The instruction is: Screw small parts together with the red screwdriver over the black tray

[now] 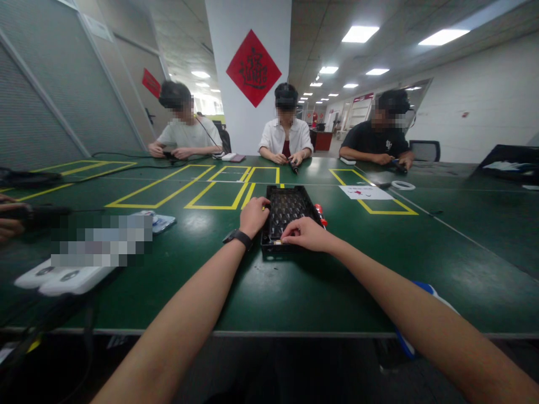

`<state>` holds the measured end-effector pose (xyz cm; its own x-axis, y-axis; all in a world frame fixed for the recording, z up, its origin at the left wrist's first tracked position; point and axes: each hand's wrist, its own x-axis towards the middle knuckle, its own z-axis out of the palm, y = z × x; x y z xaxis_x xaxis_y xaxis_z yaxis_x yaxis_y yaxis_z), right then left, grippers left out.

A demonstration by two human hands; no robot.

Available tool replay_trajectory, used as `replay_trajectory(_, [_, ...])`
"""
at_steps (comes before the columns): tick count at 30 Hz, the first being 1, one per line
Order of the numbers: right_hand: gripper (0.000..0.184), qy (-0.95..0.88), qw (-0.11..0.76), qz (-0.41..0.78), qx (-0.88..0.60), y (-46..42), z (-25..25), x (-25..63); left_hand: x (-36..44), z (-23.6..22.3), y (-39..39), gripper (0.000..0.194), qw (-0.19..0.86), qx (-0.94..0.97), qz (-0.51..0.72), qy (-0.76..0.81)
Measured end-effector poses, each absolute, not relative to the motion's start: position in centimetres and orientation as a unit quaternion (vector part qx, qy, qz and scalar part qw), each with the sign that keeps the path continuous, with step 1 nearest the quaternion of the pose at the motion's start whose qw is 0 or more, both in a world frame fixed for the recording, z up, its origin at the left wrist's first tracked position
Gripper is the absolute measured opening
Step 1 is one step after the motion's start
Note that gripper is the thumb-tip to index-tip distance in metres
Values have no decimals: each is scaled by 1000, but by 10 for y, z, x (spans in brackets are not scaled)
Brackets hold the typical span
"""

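Observation:
A black compartment tray (290, 197) lies on the green table (295, 292) in front of me. My left hand (254, 215), with a black watch on the wrist, is curled in a fist against the tray's left rim and grips it. My right hand (306, 234) rests on the tray's near right corner, fingers pinched together over a small pale part (277, 242) at the near rim. A red-tipped object (320, 214) lies just right of the tray, partly hidden by it.
Three people sit at the far side with small tools in their hands. Yellow tape rectangles (219, 193) mark the table. A white sheet (365, 192) and tape roll (403, 184) lie right; white devices (63, 278) and cables lie left. Another person's hand (10, 221) shows at the left edge.

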<state>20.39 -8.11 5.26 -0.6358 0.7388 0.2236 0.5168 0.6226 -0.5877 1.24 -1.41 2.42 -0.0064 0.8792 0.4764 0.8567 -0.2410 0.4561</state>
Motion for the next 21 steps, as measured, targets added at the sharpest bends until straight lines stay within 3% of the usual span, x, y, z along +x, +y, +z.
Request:
replay_trajectory(3, [22,-871,227,244,-361,-80,51,204,19,38,-30,20,-45,748,322,578])
replay_trajectory(9, [21,-874,231,233,-359,-80,50,205,26,42,-33,14,34,775,258,576])
replay_trajectory(21, [20,-877,226,236,-351,-79,50,205,15,35,-19,17,120,793,244,546])
